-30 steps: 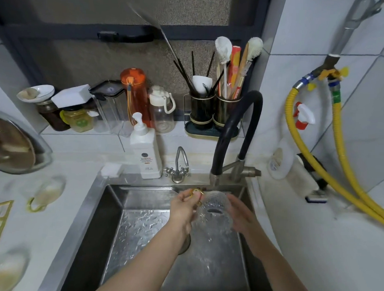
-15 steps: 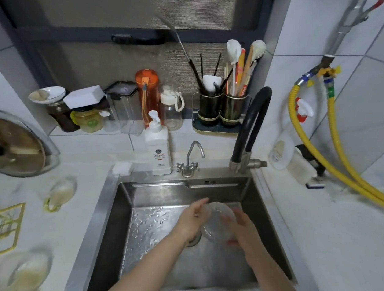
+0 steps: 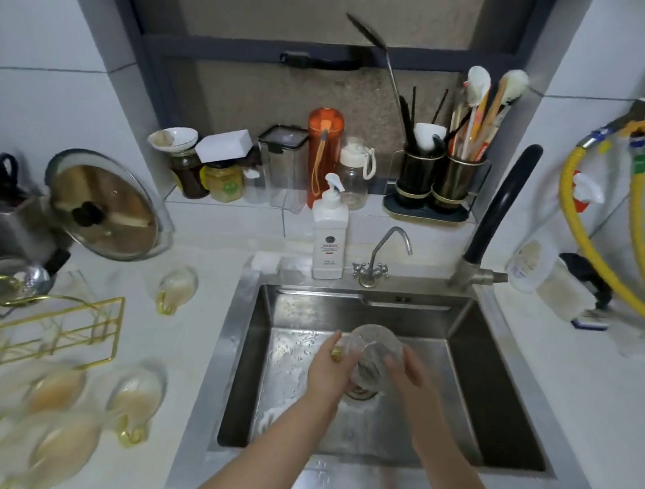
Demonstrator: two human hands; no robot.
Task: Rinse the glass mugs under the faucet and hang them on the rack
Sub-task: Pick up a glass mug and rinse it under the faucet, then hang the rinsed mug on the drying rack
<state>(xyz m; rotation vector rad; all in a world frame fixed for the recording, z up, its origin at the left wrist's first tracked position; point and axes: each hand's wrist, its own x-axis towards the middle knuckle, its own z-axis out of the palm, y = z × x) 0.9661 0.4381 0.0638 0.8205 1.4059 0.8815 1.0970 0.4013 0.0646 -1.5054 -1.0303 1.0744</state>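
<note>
A clear textured glass mug [image 3: 373, 352] with a gold handle is tipped over the drain inside the steel sink [image 3: 492, 381]. My left hand [image 3: 328, 366] grips it by the handle side, and my right hand [image 3: 406, 370] holds its other side. The black curved faucet [image 3: 500, 211] rises at the sink's back right, well above the mug; I see no water running. The gold wire rack [image 3: 51, 328] stands on the counter at the left. Several more glass mugs with gold handles lie around it, one [image 3: 175, 286] behind and others [image 3: 133, 398] in front.
A white soap bottle [image 3: 329, 241] and a small chrome tap [image 3: 379, 254] stand at the sink's back edge. Jars, bottles and a utensil holder [image 3: 438, 179] line the window ledge. A pot lid [image 3: 104, 209] leans at the left. Yellow hoses [image 3: 590, 263] hang at the right.
The mug came down from under the faucet spout to low over the drain and is now tipped. Both hands stayed on it. The view has pulled back and shifted left.
</note>
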